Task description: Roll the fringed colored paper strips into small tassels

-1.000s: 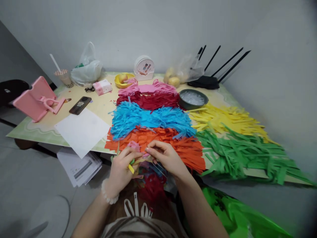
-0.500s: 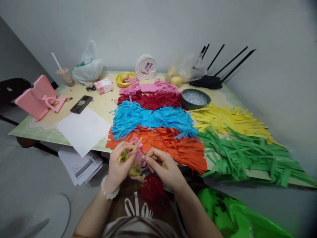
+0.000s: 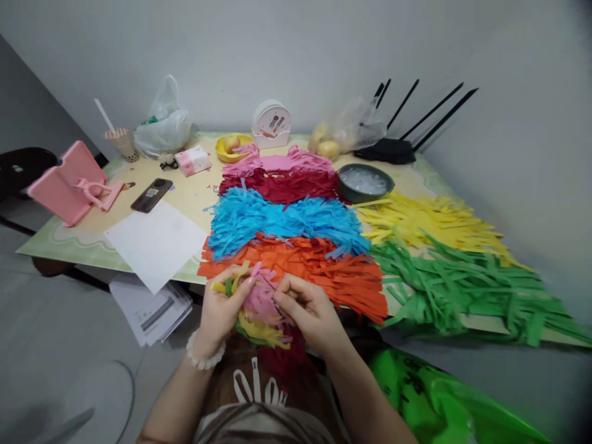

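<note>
My left hand (image 3: 224,306) is closed on a small bunch of fringed paper strips (image 3: 261,300) in pink, yellow and green, held above my lap. Right beside it, my right hand (image 3: 308,310) pinches with thumb and forefinger at the bunch's right side; what sits between those fingertips is too small to make out. Dark red fringe (image 3: 289,361) hangs below both hands. Just beyond them on the table lies an orange fringed pile (image 3: 314,271), followed by blue (image 3: 287,216), dark red (image 3: 277,185) and pink (image 3: 277,164) piles.
Yellow (image 3: 430,222) and green (image 3: 472,290) fringe covers the table's right side, by a dark bowl (image 3: 365,183) and a black router (image 3: 386,152). Leftward are white paper (image 3: 157,243), a phone (image 3: 152,195) and a pink stand (image 3: 69,182). A green bag (image 3: 444,394) is below right.
The bunch in my left hand has turned and spread, so more pink and yellow strips show. My right hand has shifted slightly to the right.
</note>
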Tool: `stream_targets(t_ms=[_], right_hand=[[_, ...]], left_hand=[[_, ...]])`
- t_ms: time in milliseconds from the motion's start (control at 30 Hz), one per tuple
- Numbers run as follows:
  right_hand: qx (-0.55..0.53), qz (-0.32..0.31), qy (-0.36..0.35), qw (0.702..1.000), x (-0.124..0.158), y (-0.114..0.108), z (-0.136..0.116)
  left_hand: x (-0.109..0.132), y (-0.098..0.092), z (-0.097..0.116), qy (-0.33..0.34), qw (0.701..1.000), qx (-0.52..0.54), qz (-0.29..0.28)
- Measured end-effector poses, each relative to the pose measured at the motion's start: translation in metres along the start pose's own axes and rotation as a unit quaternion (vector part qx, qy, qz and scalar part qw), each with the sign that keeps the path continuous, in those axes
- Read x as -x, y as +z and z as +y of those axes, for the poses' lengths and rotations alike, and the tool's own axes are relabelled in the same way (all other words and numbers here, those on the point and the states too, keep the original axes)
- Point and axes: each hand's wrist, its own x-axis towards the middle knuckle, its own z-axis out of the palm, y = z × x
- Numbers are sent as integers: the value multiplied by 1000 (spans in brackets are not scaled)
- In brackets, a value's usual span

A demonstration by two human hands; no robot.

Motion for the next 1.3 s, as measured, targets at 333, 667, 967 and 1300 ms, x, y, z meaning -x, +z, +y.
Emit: stream_targets(t_ms=[333,667,967,1300], right_hand=[[28,8,-17,999,-2,3,4],[-84,-23,18,996,-14,-1,22],[-253,260,-120,924,-14,-32,-8],[97,83,-178,976,3,-13,-29]], left_hand=[[1,1,4,58,994,-83,-26],[4,-6,-3,258,917,-273,-135],[6,-6,-29,89,935,-283,-192],[7,-20,-1,-39,962,-16,-268]])
